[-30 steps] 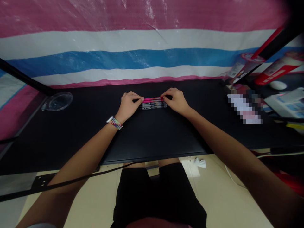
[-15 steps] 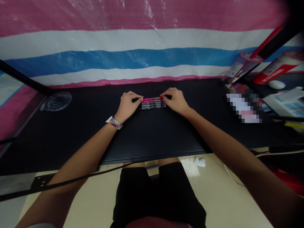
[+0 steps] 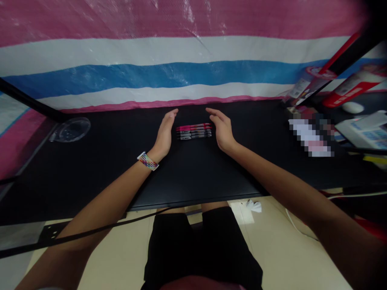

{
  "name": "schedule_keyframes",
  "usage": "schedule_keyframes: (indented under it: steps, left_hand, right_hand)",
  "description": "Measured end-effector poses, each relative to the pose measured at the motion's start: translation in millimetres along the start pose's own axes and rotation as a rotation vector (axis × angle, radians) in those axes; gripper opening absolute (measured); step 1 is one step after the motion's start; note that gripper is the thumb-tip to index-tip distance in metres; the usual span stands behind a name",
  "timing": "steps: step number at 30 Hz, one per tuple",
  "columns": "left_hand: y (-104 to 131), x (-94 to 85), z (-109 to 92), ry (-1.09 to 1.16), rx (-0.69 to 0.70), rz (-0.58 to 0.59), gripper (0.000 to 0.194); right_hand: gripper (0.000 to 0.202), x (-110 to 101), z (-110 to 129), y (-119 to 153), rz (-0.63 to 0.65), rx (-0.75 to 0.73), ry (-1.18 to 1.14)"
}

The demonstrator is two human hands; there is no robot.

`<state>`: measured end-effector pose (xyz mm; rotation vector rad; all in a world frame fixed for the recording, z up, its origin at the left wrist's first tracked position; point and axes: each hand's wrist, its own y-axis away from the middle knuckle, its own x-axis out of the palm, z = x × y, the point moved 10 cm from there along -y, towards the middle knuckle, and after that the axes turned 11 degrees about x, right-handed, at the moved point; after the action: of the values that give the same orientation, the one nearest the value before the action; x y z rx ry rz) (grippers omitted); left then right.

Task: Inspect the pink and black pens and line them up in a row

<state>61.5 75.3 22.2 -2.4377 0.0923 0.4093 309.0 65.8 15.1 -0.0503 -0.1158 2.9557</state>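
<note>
Several pens (image 3: 194,132) lie side by side in a row on the black desk (image 3: 193,173), pink-red ones at the far side and grey-black ones nearer me. Just left of their ends my left hand (image 3: 165,133) stands on edge, fingers stretched out, holding nothing. On the opposite side my right hand (image 3: 222,128) is likewise upright with its fingers extended, a small gap from the pen tips. Both palms face inward, with the pens between them. A multicoloured band (image 3: 148,160) circles my left wrist.
A clear plastic lid (image 3: 72,129) lies at the desk's left. To the right are a clear cup (image 3: 308,86) with a red straw, a red-and-white container (image 3: 352,90), a white rounded object (image 3: 352,107) and a blurred-out patch (image 3: 311,137). A striped sheet (image 3: 169,74) hangs behind.
Both hands have let go of the pink-red pen and moved outward from the row. Their fingers went from pinching to stretched out, and the pens stay lined up on the desk.
</note>
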Motion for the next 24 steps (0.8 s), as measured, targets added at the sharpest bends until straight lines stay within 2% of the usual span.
schedule_keyframes:
  steps: [5,10,24]
  left_hand:
    - [1.3,13.1,-5.9,0.189,-0.076,-0.029,0.071]
    - [2.0,15.8,-9.4,0.193,-0.102,-0.014,0.074]
    - [4.8,17.5,-16.0,0.346,-0.185,-0.050,0.059]
  right_hand:
    - [0.040,7.5,-16.9,-1.6,0.038,0.061,-0.036]
    - [0.042,6.2,-26.3,-5.5,0.025,0.082,-0.083]
    - [0.039,7.8,-23.3,-0.8,0.027,0.097,-0.149]
